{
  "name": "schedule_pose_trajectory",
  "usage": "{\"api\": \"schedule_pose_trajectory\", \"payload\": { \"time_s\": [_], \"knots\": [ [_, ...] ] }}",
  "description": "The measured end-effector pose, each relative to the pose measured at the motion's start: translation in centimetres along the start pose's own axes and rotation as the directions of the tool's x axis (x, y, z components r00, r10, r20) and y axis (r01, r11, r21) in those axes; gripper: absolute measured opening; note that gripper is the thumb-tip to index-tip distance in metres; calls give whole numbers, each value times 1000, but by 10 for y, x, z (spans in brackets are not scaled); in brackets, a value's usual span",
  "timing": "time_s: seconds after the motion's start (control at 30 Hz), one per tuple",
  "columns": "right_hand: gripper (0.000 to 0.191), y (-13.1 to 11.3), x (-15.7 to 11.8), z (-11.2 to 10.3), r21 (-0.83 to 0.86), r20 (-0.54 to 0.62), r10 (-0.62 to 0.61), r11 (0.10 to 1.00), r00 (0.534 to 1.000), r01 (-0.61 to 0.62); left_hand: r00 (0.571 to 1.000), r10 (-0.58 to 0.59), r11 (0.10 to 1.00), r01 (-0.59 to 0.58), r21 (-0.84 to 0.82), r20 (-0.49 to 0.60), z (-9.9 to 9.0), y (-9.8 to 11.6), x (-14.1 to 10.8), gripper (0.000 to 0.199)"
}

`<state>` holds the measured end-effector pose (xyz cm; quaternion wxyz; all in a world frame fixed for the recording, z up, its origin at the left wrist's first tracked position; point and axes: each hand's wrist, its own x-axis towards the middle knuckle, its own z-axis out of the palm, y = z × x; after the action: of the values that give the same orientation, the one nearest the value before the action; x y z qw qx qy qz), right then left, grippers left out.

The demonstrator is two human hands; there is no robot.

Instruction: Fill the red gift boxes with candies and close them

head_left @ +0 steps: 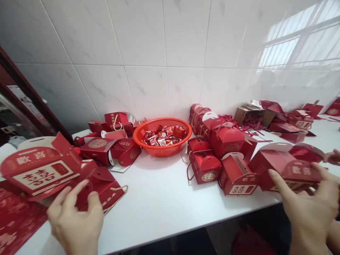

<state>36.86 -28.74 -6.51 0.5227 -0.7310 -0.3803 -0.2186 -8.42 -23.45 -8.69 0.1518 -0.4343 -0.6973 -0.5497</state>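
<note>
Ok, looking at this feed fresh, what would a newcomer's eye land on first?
Probably the bright orange-red basket, full of small wrapped packets, in the middle of the white table near the tiled wall. Next might come the cluster of red boxes just right of it. The left hand is beside a rope-handled box, and the right hand is at a larger red box.

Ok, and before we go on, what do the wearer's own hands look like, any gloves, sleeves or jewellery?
Both are bare. The left hand shows no glove, ring or bracelet, and no sleeve is in view. The right hand likewise shows no glove or cuff; it is slightly blurred, so small markings can't be made out.
</note>
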Motion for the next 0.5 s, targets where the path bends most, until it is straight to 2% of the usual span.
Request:
{"api": "schedule_pose_trajectory", "payload": {
  "time_s": [0.1, 0.17, 0.27, 0.4, 0.5],
  "knots": [
    [116, -6, -2, 11, 29, -37, 34, 999, 999, -33, 999, -21, 1000, 21, -9, -50, 1, 3, -1, 45],
    [126, -8, -3, 18, 38, -10, 46, 998, 999, -45, 997, -14, 1000, 13, -20, -69, 2, 5, -2, 44],
    [132, -5, -4, 25, 45, 50, 134, 990, 990, -137, 998, 25, 998, -28, -47, -61, 6, 12, -5, 43],
    [132, 5, -7, 31, 45, 143, 209, 975, 967, -217, 999, 39, 988, -38, -147, 1, 13, 23, -12, 41],
    [124, 10, -9, 34, 64, 199, 193, 976, 961, -210, 996, 41, 971, -21, -239, 77, 19, 29, -19, 38]
  ]
}}
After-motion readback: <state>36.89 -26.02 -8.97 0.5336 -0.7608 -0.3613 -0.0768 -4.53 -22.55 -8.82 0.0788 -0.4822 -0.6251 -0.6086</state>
